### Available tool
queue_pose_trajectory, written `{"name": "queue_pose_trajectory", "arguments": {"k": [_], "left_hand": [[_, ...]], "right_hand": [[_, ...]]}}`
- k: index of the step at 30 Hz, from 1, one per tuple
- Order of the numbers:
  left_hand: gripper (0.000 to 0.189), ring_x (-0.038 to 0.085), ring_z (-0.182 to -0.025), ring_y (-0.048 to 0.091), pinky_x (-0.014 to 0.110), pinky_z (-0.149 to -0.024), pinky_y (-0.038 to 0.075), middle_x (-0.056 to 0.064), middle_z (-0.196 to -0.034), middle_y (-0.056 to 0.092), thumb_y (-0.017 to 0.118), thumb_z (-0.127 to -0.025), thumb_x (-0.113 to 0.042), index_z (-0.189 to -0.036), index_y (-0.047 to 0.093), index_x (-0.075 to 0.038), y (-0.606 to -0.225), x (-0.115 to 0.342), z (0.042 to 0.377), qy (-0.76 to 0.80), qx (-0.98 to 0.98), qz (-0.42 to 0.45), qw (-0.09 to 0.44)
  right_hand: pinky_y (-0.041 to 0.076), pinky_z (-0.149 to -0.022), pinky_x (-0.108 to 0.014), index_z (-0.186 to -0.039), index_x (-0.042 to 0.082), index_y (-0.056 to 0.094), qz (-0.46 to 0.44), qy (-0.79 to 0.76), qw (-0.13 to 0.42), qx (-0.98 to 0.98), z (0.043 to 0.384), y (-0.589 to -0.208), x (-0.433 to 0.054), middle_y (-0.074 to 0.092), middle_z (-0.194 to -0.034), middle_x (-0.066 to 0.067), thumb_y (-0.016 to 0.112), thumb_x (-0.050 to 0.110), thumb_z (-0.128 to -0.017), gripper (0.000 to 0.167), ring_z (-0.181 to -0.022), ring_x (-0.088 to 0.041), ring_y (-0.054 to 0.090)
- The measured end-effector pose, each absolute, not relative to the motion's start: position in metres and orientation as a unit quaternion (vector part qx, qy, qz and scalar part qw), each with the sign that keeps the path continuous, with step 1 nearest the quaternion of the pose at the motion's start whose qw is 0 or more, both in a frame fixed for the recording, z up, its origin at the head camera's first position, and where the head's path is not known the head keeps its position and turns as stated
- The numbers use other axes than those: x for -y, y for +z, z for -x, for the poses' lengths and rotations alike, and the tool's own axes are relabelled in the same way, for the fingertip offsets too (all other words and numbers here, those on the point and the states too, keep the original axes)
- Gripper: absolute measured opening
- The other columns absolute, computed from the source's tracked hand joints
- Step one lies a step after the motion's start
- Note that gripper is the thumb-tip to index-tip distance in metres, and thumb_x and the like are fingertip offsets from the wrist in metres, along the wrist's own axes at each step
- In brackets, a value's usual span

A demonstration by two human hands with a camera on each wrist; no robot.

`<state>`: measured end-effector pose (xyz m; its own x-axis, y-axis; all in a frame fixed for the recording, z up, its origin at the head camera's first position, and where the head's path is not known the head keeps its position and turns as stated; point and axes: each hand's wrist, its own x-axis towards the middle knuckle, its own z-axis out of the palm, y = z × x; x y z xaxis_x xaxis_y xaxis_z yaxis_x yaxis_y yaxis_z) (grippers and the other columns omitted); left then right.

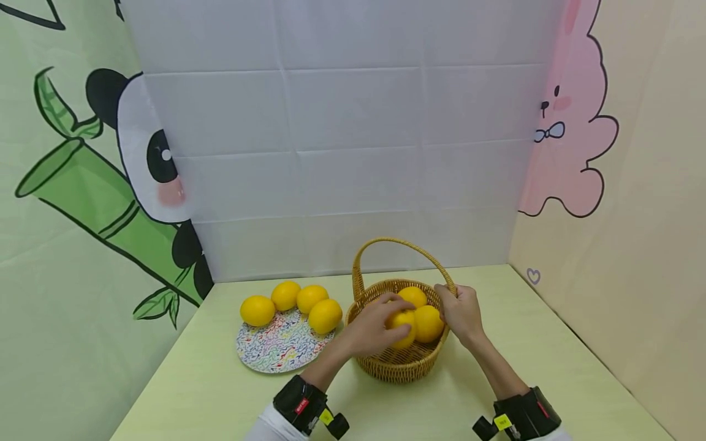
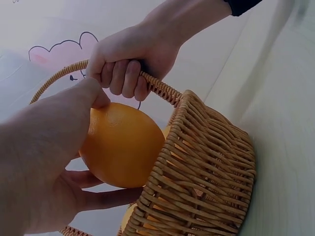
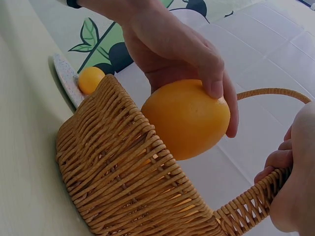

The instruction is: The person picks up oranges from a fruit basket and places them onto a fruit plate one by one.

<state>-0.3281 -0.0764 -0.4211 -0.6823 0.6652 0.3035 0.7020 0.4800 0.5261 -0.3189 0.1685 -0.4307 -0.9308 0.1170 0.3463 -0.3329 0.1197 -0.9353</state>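
My left hand (image 1: 371, 329) holds an orange (image 2: 123, 147) at the rim of a woven wicker basket (image 1: 398, 371), thumb on one side and fingers on the other. Two more oranges, one (image 1: 429, 323) at the front and one (image 1: 412, 296) behind it, lie inside the basket. With curled fingers, my right hand (image 1: 463, 311) grips the basket's arched handle (image 1: 405, 241) low on its right side. The right wrist view shows the held orange (image 3: 189, 120) partly above the rim, its lower part hidden behind the weave.
Left of the basket lies a round plate (image 1: 278, 352) with a colourful speckled pattern. Several oranges (image 1: 325, 316) sit along its far edge. The pale table (image 1: 182, 380) meets a white hanging sheet (image 1: 353, 153) at the back, with printed walls on both sides.
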Motion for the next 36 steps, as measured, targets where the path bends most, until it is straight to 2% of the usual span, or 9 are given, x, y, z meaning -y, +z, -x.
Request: {"name": "queue_pose_trajectory", "arguments": {"k": [7,11,18,25,30,36], "left_hand": [[0.045,0.022,-0.129,0.066,0.035,-0.105,0.06,0.005,-0.154,0.062,0.065,-0.111,-0.032,-0.153,0.07,-0.016,-0.419,0.089,0.324,-0.338,0.854,0.391,0.057],[0.045,0.023,-0.132,0.066,0.037,-0.107,0.06,0.005,-0.155,0.062,0.064,-0.11,-0.03,-0.152,0.07,-0.016,-0.416,0.096,0.322,-0.353,0.848,0.39,0.069],[0.042,0.022,-0.12,0.068,0.028,-0.092,0.06,0.007,-0.153,0.063,0.063,-0.11,-0.024,-0.15,0.071,-0.017,-0.409,0.114,0.316,-0.39,0.833,0.384,0.082],[0.041,0.02,-0.125,0.068,0.034,-0.102,0.061,0.004,-0.151,0.064,0.064,-0.109,-0.022,-0.149,0.071,-0.021,-0.402,0.132,0.313,-0.387,0.838,0.367,0.114],[0.041,0.018,-0.113,0.068,0.026,-0.09,0.06,0.004,-0.151,0.063,0.067,-0.108,-0.019,-0.149,0.072,-0.02,-0.4,0.146,0.314,-0.383,0.842,0.357,0.13],[0.042,0.019,-0.11,0.068,0.023,-0.085,0.06,0.006,-0.152,0.062,0.068,-0.108,-0.018,-0.151,0.071,-0.019,-0.395,0.163,0.312,-0.382,0.845,0.345,0.148]], "right_hand": [[0.025,-0.041,-0.02,-0.061,0.013,0.045,-0.072,0.66,0.171,0.728,0.318,-0.43,-0.168,0.04,-0.047,0.008,0.059,0.018,-0.113,0.054,-0.042,-0.006,0.032],[0.025,-0.041,-0.02,-0.06,0.014,0.045,-0.073,0.657,0.173,0.73,0.318,-0.431,-0.168,0.04,-0.047,0.01,0.059,0.019,-0.113,0.055,-0.041,-0.006,0.032],[0.027,-0.041,-0.02,-0.062,0.014,0.047,-0.067,0.656,0.172,0.731,0.317,-0.431,-0.167,0.041,-0.047,0.01,0.059,0.018,-0.113,0.053,-0.042,-0.006,0.034],[0.028,-0.042,-0.02,-0.062,0.013,0.047,-0.063,0.662,0.172,0.727,0.318,-0.431,-0.167,0.04,-0.048,0.009,0.059,0.018,-0.113,0.053,-0.042,-0.007,0.034],[0.027,-0.042,-0.02,-0.062,0.013,0.047,-0.062,0.662,0.172,0.727,0.318,-0.431,-0.167,0.04,-0.048,0.008,0.059,0.018,-0.113,0.053,-0.042,-0.007,0.034],[0.027,-0.041,-0.02,-0.062,0.014,0.047,-0.062,0.661,0.171,0.727,0.318,-0.431,-0.167,0.04,-0.048,0.008,0.059,0.018,-0.113,0.053,-0.042,-0.007,0.034]]}}
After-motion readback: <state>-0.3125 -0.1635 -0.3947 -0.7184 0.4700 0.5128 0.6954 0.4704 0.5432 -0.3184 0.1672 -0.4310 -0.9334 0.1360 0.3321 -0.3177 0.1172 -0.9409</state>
